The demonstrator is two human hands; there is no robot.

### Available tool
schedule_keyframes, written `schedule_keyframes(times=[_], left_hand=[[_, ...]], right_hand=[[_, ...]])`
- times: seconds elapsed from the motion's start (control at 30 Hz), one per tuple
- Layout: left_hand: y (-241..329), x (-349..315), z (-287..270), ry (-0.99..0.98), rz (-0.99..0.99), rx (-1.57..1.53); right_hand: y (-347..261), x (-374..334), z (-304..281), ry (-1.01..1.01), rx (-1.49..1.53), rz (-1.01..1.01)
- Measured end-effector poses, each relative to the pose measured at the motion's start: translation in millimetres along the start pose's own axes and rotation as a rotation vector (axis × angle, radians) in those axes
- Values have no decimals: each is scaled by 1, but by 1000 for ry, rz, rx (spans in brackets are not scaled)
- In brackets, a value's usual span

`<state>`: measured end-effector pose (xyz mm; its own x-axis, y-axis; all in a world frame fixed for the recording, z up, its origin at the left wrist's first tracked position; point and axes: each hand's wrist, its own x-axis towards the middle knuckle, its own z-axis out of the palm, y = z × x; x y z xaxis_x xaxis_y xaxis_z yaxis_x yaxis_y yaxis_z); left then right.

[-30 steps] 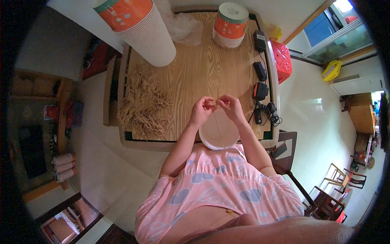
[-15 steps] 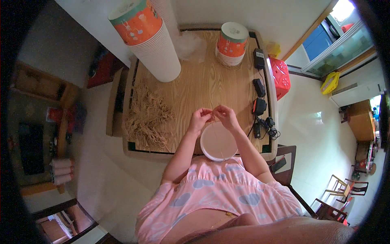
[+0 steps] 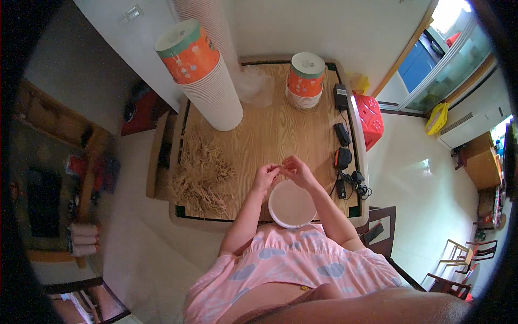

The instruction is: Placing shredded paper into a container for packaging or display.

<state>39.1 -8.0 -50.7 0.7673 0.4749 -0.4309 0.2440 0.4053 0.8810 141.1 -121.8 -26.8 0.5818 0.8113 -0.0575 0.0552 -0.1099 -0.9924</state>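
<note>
My left hand (image 3: 265, 177) and my right hand (image 3: 298, 171) meet fingertip to fingertip above the near edge of the table. Both are closed in a pinch on a thin strand of tan twine, mostly hidden by the fingers. Just below them, against my lap at the table edge, a white round paper tub (image 3: 292, 205) shows its pale circular face. To the left of my hands lies a loose, tangled pile of tan twine (image 3: 202, 178).
A tall leaning stack of paper tubs (image 3: 208, 86) stands at the back left, beside clear plastic wrap (image 3: 254, 86). Further right is a shorter stack (image 3: 306, 81). Black adapters and cables (image 3: 342, 156) line the right edge, with a red stool (image 3: 368, 121) beyond.
The view has tilted, so the table sits lower in the picture. My fingers keep pinching together; the strand that hung over the tub's face is harder to make out.
</note>
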Motion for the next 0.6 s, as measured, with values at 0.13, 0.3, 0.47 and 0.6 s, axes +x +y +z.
schedule_keyframes(times=[0.13, 0.3, 0.47, 0.6], left_hand=[[-2, -2, 3, 12, 35, -2], [-3, -5, 5, 19, 76, 20], [-6, -4, 4, 51, 87, 17], [-5, -7, 8, 95, 105, -31]], right_hand=[[17, -1, -5, -72, 60, 114], [18, -3, -7, -35, -114, 86], [18, -6, -5, -2, -183, 84], [16, -8, -8, -1, -253, 39]])
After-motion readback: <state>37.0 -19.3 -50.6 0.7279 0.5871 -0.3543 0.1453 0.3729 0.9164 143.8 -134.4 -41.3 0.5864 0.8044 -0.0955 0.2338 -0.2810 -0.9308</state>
